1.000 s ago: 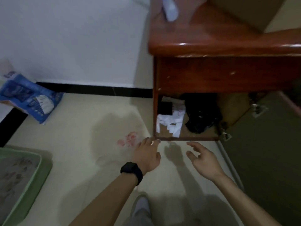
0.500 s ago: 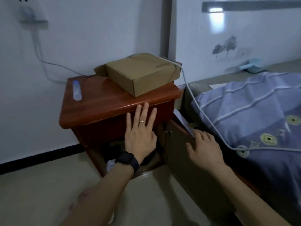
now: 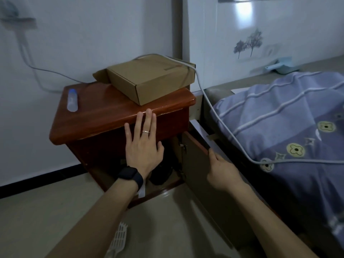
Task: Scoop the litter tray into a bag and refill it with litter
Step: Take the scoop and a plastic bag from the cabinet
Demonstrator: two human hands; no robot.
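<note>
Beside the bed, at the red-brown table [image 3: 104, 112], a person crouches with both arms out; the left grip [image 3: 143, 148] lies flat against the table's front, fingers straight and spread, the two longest fingertips reaching the lip of the top; a ring sits on one finger and a dark watch [image 3: 131, 175] on the wrist. The right grip [image 3: 221, 174] clasps the outer edge of the open cabinet door [image 3: 197, 183], thumb on the near face and fingers curled round behind it.

Inside the open compartment, just below the left palm and between the two grips, sits a black bag [image 3: 162, 174] (crumpled and half in shadow); neither grip touches it. A white slotted scoop [image 3: 120, 235] lies on the floor under the left forearm, partly hidden by it; a blue scoop [image 3: 283, 67] rests on the far side of the bed, well apart from both grips.

On the table top stand a cardboard box [image 3: 149, 81] and a small pale bottle [image 3: 72, 99]; a grey cable [image 3: 210, 105] runs over the box and down across the purple quilt [image 3: 279, 123].
</note>
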